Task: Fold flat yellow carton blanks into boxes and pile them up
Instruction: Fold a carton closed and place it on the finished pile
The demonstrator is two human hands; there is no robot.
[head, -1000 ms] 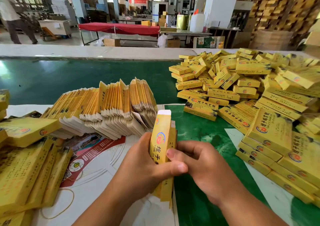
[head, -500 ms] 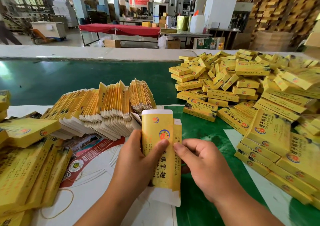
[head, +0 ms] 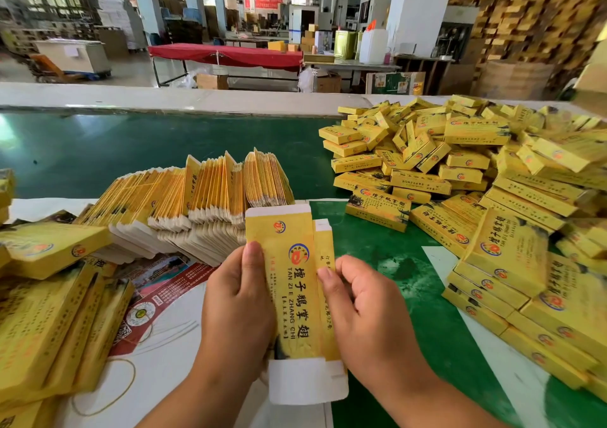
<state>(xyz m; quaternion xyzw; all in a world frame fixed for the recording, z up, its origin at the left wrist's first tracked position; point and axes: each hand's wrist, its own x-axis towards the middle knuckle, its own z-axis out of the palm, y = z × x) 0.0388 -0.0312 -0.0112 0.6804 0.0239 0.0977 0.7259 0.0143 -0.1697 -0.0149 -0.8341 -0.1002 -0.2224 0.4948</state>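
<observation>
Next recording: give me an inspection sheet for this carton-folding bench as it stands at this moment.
Surface: green table top, white sheets laid over the near part.
Job's things: carton blank held upright between both hands, white end flaps unfolded; stack of flat blanks fanned behind it; pile of folded boxes heaped on the right.
Clutter: red printed sheet and a rubber band at near left, beside more yellow cartons.
Grippers: left hand grips the blank's left edge; right hand pinches its right edge with the fingers.
Cables: nothing seen.
Surroundings: factory floor, red-covered table, stacked wooden pallets.
</observation>
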